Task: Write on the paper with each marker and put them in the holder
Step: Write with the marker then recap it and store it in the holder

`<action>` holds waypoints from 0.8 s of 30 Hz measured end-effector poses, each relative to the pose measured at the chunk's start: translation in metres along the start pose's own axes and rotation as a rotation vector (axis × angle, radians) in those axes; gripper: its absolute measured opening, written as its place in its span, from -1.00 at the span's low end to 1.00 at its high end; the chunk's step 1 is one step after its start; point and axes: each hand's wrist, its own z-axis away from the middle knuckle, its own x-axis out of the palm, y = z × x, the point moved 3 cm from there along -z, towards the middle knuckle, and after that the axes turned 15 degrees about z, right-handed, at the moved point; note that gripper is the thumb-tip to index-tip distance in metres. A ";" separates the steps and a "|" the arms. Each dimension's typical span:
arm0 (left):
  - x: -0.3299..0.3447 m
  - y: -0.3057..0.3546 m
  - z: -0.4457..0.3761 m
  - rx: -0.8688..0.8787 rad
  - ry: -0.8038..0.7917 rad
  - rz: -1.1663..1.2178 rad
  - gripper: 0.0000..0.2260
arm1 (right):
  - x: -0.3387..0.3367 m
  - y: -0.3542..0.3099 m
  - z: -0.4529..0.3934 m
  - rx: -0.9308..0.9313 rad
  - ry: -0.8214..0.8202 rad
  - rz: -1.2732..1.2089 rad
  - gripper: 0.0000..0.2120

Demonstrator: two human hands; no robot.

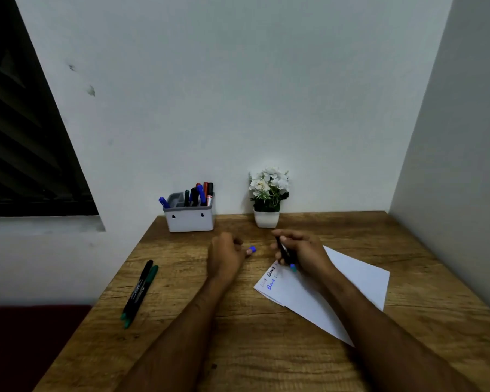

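My right hand (301,250) grips a dark marker (284,251) with a blue end, held over the top left part of the white paper (351,281). The paper carries black and blue writing near its left corner. My left hand (225,257) holds the marker's blue cap (251,249) in its fingers, just left of the paper. The white and grey holder (188,219) stands at the back of the table with several markers upright in it. Two markers, one black (138,285) and one green (142,295), lie side by side on the table at the left.
A small white pot of white flowers (268,198) stands against the wall, right of the holder and just behind my right hand. The wooden table (238,349) ends at its left edge close to the two loose markers. A wall runs along the right.
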 end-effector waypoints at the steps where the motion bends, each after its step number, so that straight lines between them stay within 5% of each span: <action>1: -0.001 0.002 0.002 0.040 0.007 -0.015 -0.74 | -0.003 0.000 0.000 0.010 -0.009 -0.071 -0.74; 5: -0.004 0.020 0.014 0.289 -0.043 -0.051 -0.73 | -0.019 -0.003 0.005 -0.030 -0.018 -0.157 -0.76; 8: 0.003 0.031 0.029 0.455 -0.262 -0.071 -0.58 | -0.029 -0.002 0.011 -0.057 0.041 -0.022 -0.83; 14: 0.020 0.016 0.046 0.494 -0.602 -0.119 -0.61 | -0.037 0.008 0.021 -0.131 0.092 0.200 -0.80; 17: 0.023 0.011 0.047 0.517 -0.618 -0.185 -0.59 | -0.037 0.011 0.023 -0.159 0.094 0.264 -0.96; 24: 0.025 0.008 0.048 0.533 -0.602 -0.168 -0.57 | -0.031 0.011 0.018 -0.183 0.026 0.451 -0.88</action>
